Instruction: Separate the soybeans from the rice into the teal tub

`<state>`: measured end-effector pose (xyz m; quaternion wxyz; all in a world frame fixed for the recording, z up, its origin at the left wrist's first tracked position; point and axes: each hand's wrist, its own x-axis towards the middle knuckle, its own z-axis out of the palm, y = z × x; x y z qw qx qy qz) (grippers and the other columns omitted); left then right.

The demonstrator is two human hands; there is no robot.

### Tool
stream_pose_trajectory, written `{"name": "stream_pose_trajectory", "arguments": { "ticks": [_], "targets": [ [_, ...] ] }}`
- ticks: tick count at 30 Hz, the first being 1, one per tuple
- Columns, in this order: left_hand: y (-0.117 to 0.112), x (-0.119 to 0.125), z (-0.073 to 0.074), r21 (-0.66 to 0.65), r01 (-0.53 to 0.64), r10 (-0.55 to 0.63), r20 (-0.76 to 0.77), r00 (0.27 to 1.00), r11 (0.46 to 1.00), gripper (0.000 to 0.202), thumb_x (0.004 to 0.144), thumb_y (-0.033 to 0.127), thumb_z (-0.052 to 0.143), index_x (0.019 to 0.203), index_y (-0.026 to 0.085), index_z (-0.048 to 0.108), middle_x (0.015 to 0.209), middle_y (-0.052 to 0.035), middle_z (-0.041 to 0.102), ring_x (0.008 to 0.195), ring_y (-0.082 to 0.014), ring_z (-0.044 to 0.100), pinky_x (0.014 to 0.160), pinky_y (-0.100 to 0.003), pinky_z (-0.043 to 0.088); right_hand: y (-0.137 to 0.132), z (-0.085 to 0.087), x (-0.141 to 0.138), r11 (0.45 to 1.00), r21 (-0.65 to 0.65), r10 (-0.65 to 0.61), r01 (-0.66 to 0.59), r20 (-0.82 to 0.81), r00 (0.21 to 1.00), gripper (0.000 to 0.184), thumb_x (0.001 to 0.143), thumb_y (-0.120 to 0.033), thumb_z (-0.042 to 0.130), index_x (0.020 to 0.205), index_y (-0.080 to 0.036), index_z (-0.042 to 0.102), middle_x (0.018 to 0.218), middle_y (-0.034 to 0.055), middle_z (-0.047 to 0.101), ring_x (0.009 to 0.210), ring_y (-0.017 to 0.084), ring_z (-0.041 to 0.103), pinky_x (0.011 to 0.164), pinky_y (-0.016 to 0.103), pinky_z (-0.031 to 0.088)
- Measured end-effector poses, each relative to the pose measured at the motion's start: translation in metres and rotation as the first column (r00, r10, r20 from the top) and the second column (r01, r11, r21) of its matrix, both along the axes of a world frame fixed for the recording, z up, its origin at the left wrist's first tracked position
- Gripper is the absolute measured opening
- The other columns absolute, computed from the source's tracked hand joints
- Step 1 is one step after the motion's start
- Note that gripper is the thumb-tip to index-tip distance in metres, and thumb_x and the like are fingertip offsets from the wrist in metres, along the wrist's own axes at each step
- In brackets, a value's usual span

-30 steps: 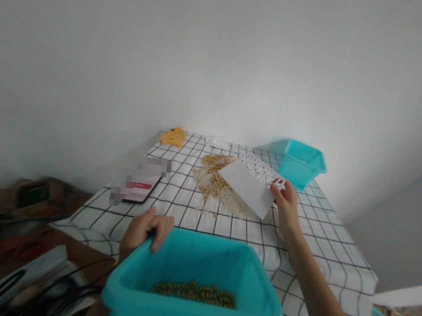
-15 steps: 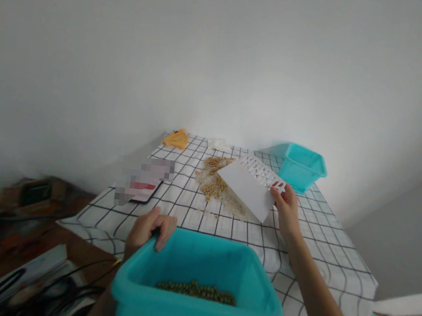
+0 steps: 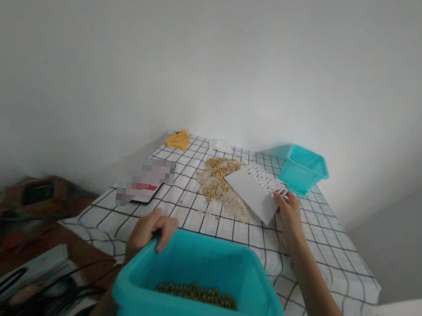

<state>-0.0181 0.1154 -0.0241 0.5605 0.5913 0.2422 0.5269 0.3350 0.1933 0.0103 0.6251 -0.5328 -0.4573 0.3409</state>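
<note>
My left hand (image 3: 153, 231) is closed over the far left rim of a turquoise plastic bin (image 3: 198, 313) close to me. Small round green beans (image 3: 198, 293) lie in the bottom of the bin. With fingers closed on its right edge, my right hand (image 3: 289, 207) grips a white card (image 3: 255, 190) that has rows of cut-outs along its far side. The card tilts low over the table. Just left of it, a spread of yellow beans (image 3: 220, 168) and pale grains (image 3: 234, 204) lies on the checked cloth (image 3: 186, 210), partly hidden by the card.
A second turquoise bin (image 3: 304, 169) stands at the table's back right. At left lies a phone (image 3: 147, 186), partly blurred out. An orange cloth (image 3: 178, 139) and a white tissue (image 3: 220, 145) rest near the wall. Cables (image 3: 65, 283) and clutter fill the lower left floor.
My right hand has moved slightly right and lowered the white card flatter towards the table, showing more of the beans and grains. My left hand stays on the bin's rim.
</note>
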Motion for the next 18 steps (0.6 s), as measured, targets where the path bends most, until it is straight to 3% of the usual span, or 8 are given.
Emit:
{"name": "stream_pose_trajectory", "arguments": {
  "ticks": [4, 10, 15, 16, 18],
  "targets": [
    [-0.002, 0.002, -0.002, -0.014, 0.015, -0.014, 0.051, 0.999, 1.000, 0.070, 0.105, 0.051, 0.035, 0.046, 0.021, 0.057, 0.041, -0.0016, 0.051, 0.046, -0.0161, 0.044, 0.056, -0.033, 0.039, -0.003, 0.004, -0.003, 0.999, 0.039, 0.032, -0.029, -0.088, 0.996, 0.044, 0.069, -0.048, 0.077, 0.101, -0.020, 0.067, 0.085, 0.0059, 0.075, 0.070, 0.022, 0.066, 0.059, 0.030, 0.047],
    [-0.005, 0.003, 0.005, -0.028, -0.004, 0.007, 0.111, 0.994, 1.000, 0.068, 0.105, 0.047, 0.037, 0.046, 0.020, 0.058, 0.042, -0.0015, 0.051, 0.046, -0.0159, 0.044, 0.057, -0.033, 0.038, -0.011, 0.012, -0.011, 0.976, 0.046, 0.215, -0.211, -0.092, 0.972, 0.044, 0.073, -0.049, 0.078, 0.105, -0.021, 0.068, 0.090, 0.0059, 0.077, 0.069, 0.021, 0.066, 0.060, 0.028, 0.046],
    [-0.016, -0.024, 0.003, -0.072, 0.017, -0.010, 0.089, 0.996, 0.997, 0.066, 0.103, 0.046, 0.040, 0.044, 0.021, 0.057, 0.039, -0.0020, 0.049, 0.045, -0.0163, 0.044, 0.057, -0.032, 0.043, -0.012, 0.012, -0.013, 0.973, 0.049, 0.228, -0.225, -0.078, 0.970, 0.039, 0.074, -0.048, 0.080, 0.099, -0.021, 0.067, 0.084, 0.0037, 0.075, 0.065, 0.018, 0.063, 0.058, 0.027, 0.044],
    [-0.019, -0.032, -0.001, -0.053, -0.053, 0.061, 0.160, 0.985, 0.997, 0.066, 0.103, 0.045, 0.038, 0.043, 0.022, 0.055, 0.037, -0.0011, 0.046, 0.042, -0.0156, 0.042, 0.056, -0.032, 0.043, -0.012, 0.012, -0.013, 0.972, 0.048, 0.234, -0.230, -0.070, 0.970, 0.038, 0.074, -0.048, 0.080, 0.097, -0.022, 0.067, 0.083, 0.0032, 0.074, 0.065, 0.018, 0.063, 0.058, 0.027, 0.043],
    [-0.023, -0.047, -0.009, -0.060, -0.107, 0.114, 0.128, 0.985, 0.992, 0.065, 0.102, 0.043, 0.038, 0.042, 0.022, 0.054, 0.038, -0.0018, 0.049, 0.044, -0.0157, 0.046, 0.058, -0.031, 0.047, -0.012, 0.013, -0.014, 0.969, 0.050, 0.246, -0.244, -0.059, 0.967, 0.036, 0.074, -0.049, 0.080, 0.093, -0.022, 0.065, 0.080, 0.0024, 0.074, 0.063, 0.017, 0.061, 0.057, 0.026, 0.042]
  ]
}}
